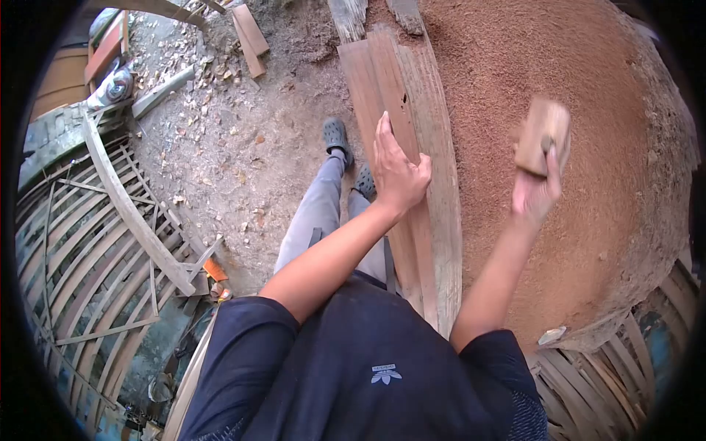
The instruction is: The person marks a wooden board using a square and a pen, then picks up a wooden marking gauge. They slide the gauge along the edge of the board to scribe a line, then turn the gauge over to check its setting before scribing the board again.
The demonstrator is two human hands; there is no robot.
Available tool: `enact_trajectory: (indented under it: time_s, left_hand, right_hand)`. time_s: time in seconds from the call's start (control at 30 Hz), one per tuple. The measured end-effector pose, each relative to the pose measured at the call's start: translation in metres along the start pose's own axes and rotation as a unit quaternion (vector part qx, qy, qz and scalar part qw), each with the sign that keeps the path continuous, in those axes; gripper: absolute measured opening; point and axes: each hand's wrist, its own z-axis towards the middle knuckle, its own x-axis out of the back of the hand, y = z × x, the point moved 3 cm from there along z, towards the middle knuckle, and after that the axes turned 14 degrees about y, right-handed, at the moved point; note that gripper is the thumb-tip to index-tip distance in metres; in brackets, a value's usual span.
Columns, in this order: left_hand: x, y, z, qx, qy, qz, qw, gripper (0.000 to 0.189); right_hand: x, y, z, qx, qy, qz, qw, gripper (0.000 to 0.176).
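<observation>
My left hand (pixel 401 170) lies on a reddish-brown plank (pixel 360 81), fingers stretched forward and thumb apart. This plank rests beside a second brown plank (pixel 390 66) on a paler, weathered board (pixel 441 169). Off to the right, my right hand (pixel 535 192) grips a rounded wooden block (pixel 544 136) with a dark spot on its face. The block is raised apart from the planks, over the sawdust, and is slightly blurred. Some fingers of that hand are hidden behind it.
A large heap of reddish sawdust (pixel 588 235) fills the right side. Curved wooden ribs and slats (pixel 88 257) stand at left. Wood offcuts (pixel 250 37) and chips lie on the dirt ground (pixel 235 140). My shoes (pixel 335 134) are close to the planks' left edge.
</observation>
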Motion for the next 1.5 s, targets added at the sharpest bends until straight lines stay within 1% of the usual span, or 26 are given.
enact_trajectory:
  time_s: [0.13,0.37,0.43,0.5,0.63,0.7,0.73,0.77,0.8,0.83,0.87,0.9,0.97,1.0,1.03,1.07,1.1,1.13,1.2,1.27,1.33,1.37,1.4,1.43,1.47,1.5]
  left_hand:
    - [-0.002,-0.001,0.001,0.0,0.014,0.018,1.0,0.094]
    - [-0.004,-0.008,0.002,-0.001,-0.002,-0.001,1.0,0.101]
    - [0.019,-0.014,0.0,-0.007,-0.058,-0.02,0.998,0.11]
    - [0.042,-0.051,-0.002,0.059,-0.131,-0.202,0.969,0.109]
    - [0.152,-0.141,-0.011,-0.056,-0.17,0.061,0.982,0.1]
    - [0.211,-0.244,-0.003,-0.137,-0.195,0.176,0.955,0.1]
    - [0.249,-0.245,-0.015,-0.066,-0.223,0.2,0.952,0.097]
    - [0.282,-0.239,-0.035,0.099,-0.246,0.159,0.951,0.096]
    - [0.311,-0.305,-0.019,-0.027,-0.262,0.25,0.932,0.097]
    - [0.337,-0.302,-0.031,-0.021,-0.271,0.266,0.925,0.095]
    - [0.363,-0.355,-0.027,-0.008,-0.238,0.292,0.927,0.097]
    - [0.382,-0.366,-0.033,0.021,-0.242,0.333,0.911,0.103]
    - [0.403,-0.443,-0.031,0.036,-0.229,0.372,0.899,0.106]
    - [0.412,-0.453,-0.039,0.068,-0.242,0.401,0.881,0.105]
    - [0.421,-0.46,-0.053,0.054,-0.24,0.396,0.885,0.104]
    - [0.421,-0.468,-0.062,0.056,-0.265,0.419,0.867,0.103]
    - [0.422,-0.471,-0.077,0.062,-0.295,0.441,0.845,0.103]
    - [0.42,-0.473,-0.096,0.078,-0.287,0.422,0.856,0.103]
    - [0.402,-0.452,-0.129,-0.018,-0.355,0.403,0.843,0.101]
    - [0.383,-0.427,-0.158,-0.015,-0.41,0.32,0.854,0.099]
    - [0.369,-0.39,-0.183,-0.058,-0.459,0.296,0.836,0.099]
    - [0.354,-0.393,-0.191,-0.133,-0.456,0.263,0.839,0.094]
    - [0.356,-0.367,-0.201,-0.158,-0.461,0.296,0.821,0.09]
    - [0.341,-0.378,-0.206,-0.187,-0.444,0.258,0.838,0.087]
    - [0.337,-0.363,-0.218,-0.131,-0.489,0.295,0.811,0.083]
    - [0.323,-0.384,-0.222,-0.101,-0.492,0.177,0.846,0.078]
  right_hand:
    - [0.084,-0.013,-0.048,-0.008,0.056,-0.008,0.998,0.1]
    - [0.195,-0.019,-0.131,-0.05,0.142,0.152,0.977,0.07]
    - [0.225,-0.021,-0.157,-0.048,0.163,0.178,0.969,0.067]
    - [0.251,-0.022,-0.178,-0.025,0.151,0.206,0.967,0.063]
    - [0.307,-0.022,-0.246,0.037,0.171,0.25,0.952,0.063]
    - [0.338,-0.015,-0.293,0.064,0.223,0.27,0.935,0.062]
    - [0.349,-0.019,-0.321,0.088,0.229,0.278,0.929,0.059]
    - [0.36,-0.02,-0.351,0.112,0.236,0.285,0.923,0.056]
    - [0.377,-0.012,-0.381,0.129,0.251,0.299,0.912,0.054]
    - [0.392,-0.005,-0.416,0.148,0.266,0.3,0.904,0.054]
    - [0.409,0.004,-0.453,0.155,0.334,0.328,0.87,0.055]
    - [0.424,0.018,-0.488,0.157,0.39,0.358,0.834,0.055]
    - [0.48,0.065,-0.562,0.18,0.378,0.389,0.821,0.054]
    - [0.473,0.062,-0.604,0.149,0.404,0.43,0.794,0.055]
    - [0.488,0.076,-0.642,0.16,0.436,0.391,0.795,0.055]
    - [0.418,0.023,-0.674,0.119,0.551,0.356,0.745,0.056]
    - [0.432,0.038,-0.705,0.139,0.458,0.356,0.803,0.059]
    - [0.452,0.059,-0.739,0.166,0.49,0.274,0.811,0.063]
    - [0.489,0.097,-0.798,0.188,0.207,0.31,0.909,0.059]
    - [0.492,0.127,-0.857,0.142,0.484,0.334,0.796,0.054]
    - [0.478,0.132,-0.899,0.121,0.532,0.354,0.76,0.05]
    - [0.493,0.15,-0.923,0.148,0.46,0.368,0.794,0.047]
    - [0.489,0.15,-0.935,0.155,0.502,0.352,0.775,0.043]
    - [0.487,0.146,-0.948,0.163,0.454,0.375,0.792,0.039]
    - [0.482,0.142,-0.96,0.16,0.536,0.414,0.718,0.041]
    - [0.486,0.143,-0.971,0.175,0.546,0.405,0.713,0.044]
